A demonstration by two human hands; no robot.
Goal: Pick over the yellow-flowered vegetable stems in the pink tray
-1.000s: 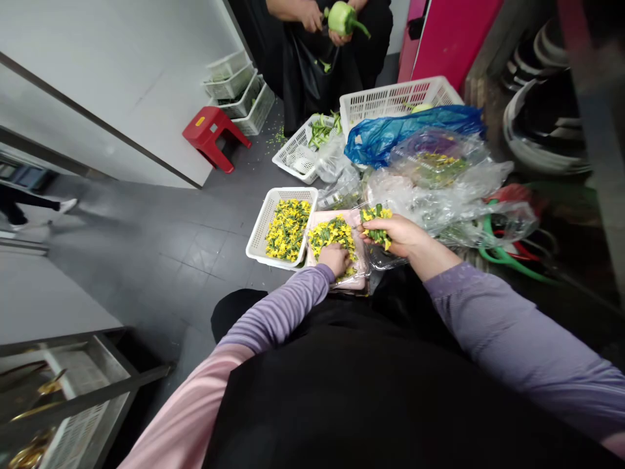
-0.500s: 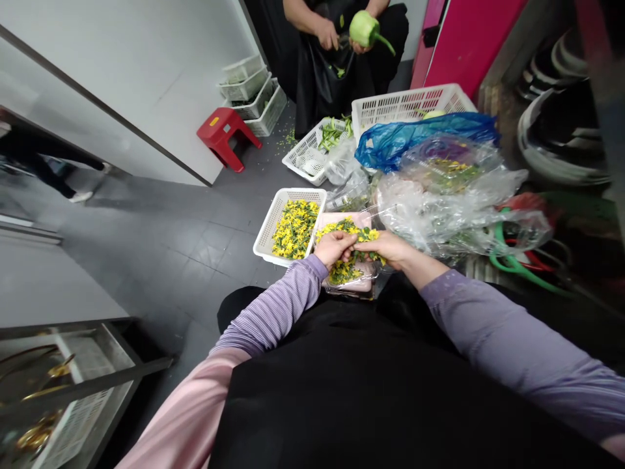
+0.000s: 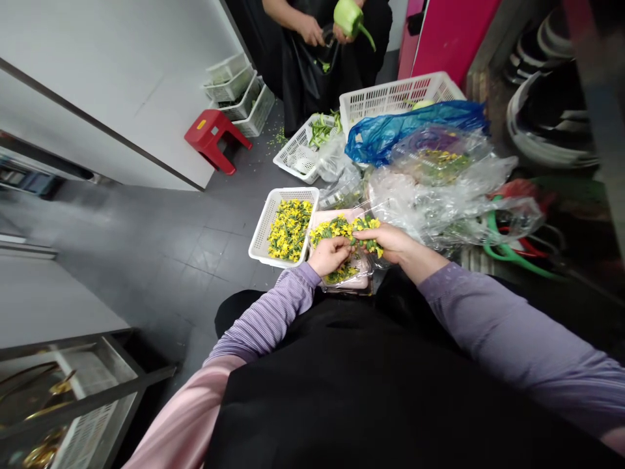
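Note:
Small yellow flowers with green stems fill a white basket on the floor. Beside it, a pink tray lined with clear plastic bears more yellow flowers. My right hand is closed around a bunch of these flowers, over the tray's right side. Close against that bunch, the fingers of my left hand are pinched together; anything between them is too small to make out.
Clear plastic bags and a blue bag lie right of the tray, before a large white basket. A red stool stands back left. Opposite, a person's hand works near a green gourd.
My hands have drawn slightly apart, with the bunch in my right hand now more exposed. The view has shifted a little, and the walking person at the far left is gone from sight.

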